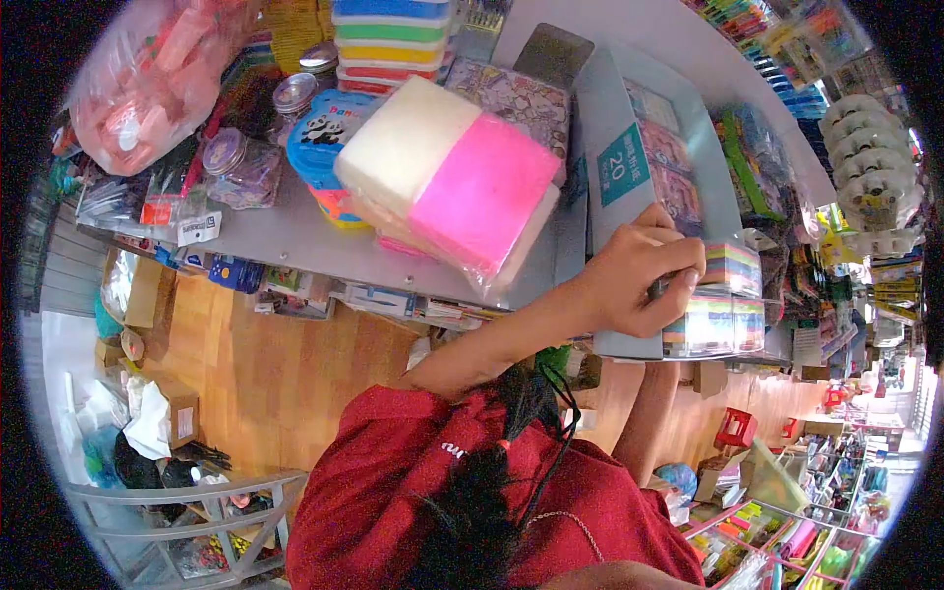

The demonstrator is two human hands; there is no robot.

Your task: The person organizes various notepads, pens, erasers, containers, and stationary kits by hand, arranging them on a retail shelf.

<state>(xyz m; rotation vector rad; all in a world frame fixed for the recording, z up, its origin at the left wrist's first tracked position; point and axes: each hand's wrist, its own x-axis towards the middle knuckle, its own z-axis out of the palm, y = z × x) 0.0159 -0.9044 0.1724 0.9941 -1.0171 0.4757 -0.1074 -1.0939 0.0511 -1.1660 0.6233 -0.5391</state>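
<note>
My left hand reaches across to the right, its fingers curled and the thumb pressed in, over the near end of a pale cardboard box with a teal label reading 20. A small dark bit shows between the fingers, too hidden to name. Inside the box lie several small picture-printed packs. By the fingertips stand stacked clear cases with rainbow stripes. My right forearm rises toward the shelf edge; the hand itself is hidden behind the box and cases.
On the grey shelf sit a plastic-wrapped white and pink block, a blue panda tub, a lidded jar and stacked coloured boxes. Hanging goods line the right. A metal rail stands lower left.
</note>
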